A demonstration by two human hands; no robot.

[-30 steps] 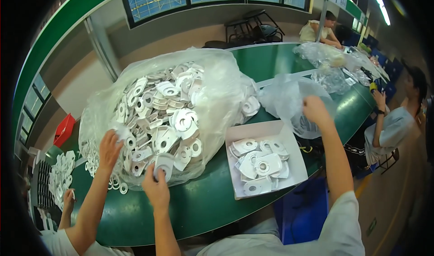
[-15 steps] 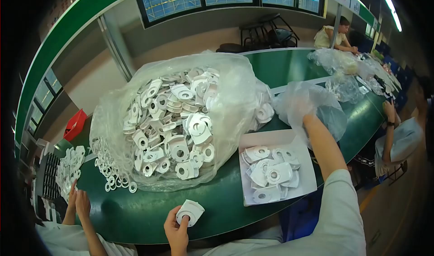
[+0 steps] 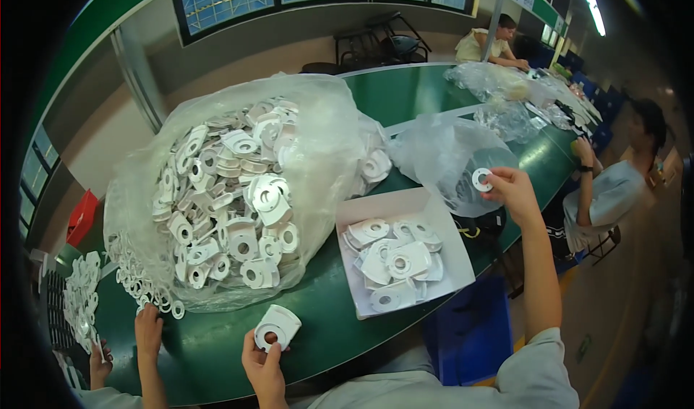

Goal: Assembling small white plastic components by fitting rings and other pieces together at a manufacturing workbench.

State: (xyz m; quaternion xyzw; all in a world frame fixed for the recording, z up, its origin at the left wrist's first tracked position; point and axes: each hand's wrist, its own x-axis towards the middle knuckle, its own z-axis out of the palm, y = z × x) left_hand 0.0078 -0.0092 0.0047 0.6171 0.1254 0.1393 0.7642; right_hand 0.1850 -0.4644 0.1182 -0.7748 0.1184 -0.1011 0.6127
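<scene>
My left hand (image 3: 264, 369) grips a white plastic housing (image 3: 288, 321) with a round hole, held over the front edge of the green table. Out to the right, my right hand (image 3: 515, 192) pinches a small white ring (image 3: 481, 180) with a hole in its middle. Just behind that ring lies a clear plastic bag (image 3: 441, 152). Between my hands stands an open white box (image 3: 463, 261) with several white housings (image 3: 401, 261) in it. A large clear bag (image 3: 329, 120), heaped with similar white parts (image 3: 246, 149), sits left of the box.
At the left, a co-worker's hands (image 3: 148, 329) are near a pile of white rings (image 3: 144, 282). A red bin (image 3: 83, 217) stands beyond them. Below the table at right is a blue crate (image 3: 470, 329). Other people sit along the table's right side, beside more plastic bags (image 3: 491, 84).
My right hand has come out of the clear bag on the right, now with a white ring in its fingers. My left hand keeps its housing. The whole view has shifted rightward.
</scene>
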